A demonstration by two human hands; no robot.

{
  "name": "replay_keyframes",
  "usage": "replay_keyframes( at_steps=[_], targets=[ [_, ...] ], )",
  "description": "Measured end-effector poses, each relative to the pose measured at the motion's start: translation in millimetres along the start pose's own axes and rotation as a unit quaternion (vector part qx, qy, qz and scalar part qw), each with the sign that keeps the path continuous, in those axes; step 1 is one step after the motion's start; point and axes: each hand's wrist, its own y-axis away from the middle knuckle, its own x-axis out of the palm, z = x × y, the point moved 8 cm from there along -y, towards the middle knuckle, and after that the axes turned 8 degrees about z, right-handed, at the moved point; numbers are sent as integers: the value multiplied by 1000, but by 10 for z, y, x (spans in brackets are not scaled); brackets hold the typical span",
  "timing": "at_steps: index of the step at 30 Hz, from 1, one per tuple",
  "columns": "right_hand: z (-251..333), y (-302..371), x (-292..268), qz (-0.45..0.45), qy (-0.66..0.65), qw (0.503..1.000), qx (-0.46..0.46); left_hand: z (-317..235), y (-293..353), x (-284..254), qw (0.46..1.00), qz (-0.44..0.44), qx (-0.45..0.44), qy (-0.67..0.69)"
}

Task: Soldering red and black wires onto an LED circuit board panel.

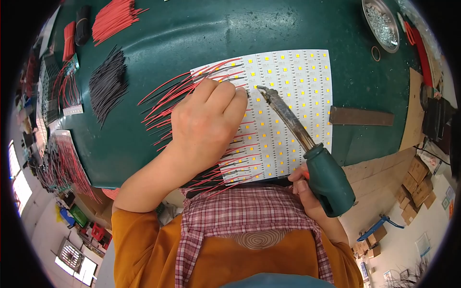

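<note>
My left hand (206,117) is closed over the left side of a white LED board (293,110), its fingertips hidden beneath the knuckles; what they pinch cannot be seen. Red and black wires (165,91) fan out to the left from under it, and more lie along the board's near left edge. My right hand (302,186) is closed at the green handle of a soldering iron (329,180), partly hidden behind it. The iron slants up and left, its dark tip over the board just right of my left hand.
Bundles of black wires (108,84) and red wires (115,19) lie on the green mat (192,29). Wired boards (69,153) stand at the left edge. A flat metal bar (362,116) touches the board's right side. A metal bowl (382,24) sits far right.
</note>
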Motion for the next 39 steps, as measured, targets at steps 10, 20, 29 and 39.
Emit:
replay_keyframes(
  at_steps=[10, 20, 29, 39],
  targets=[
    [-64, 83, 63, 25, -35, 999, -16, -38, 55, -180, 994, -35, -20, 100],
    [-167, 126, 117, 59, 116, 991, -46, -73, 97, -8, 1000, -11, 11, 8],
    [-113, 103, 121, 58, 119, 989, -60, -100, 77, -2, 1000, 6, 10, -12],
    [-126, 74, 107, 5, -108, 994, -19, -32, 68, 4, 1000, -11, -4, 14]
  ],
)
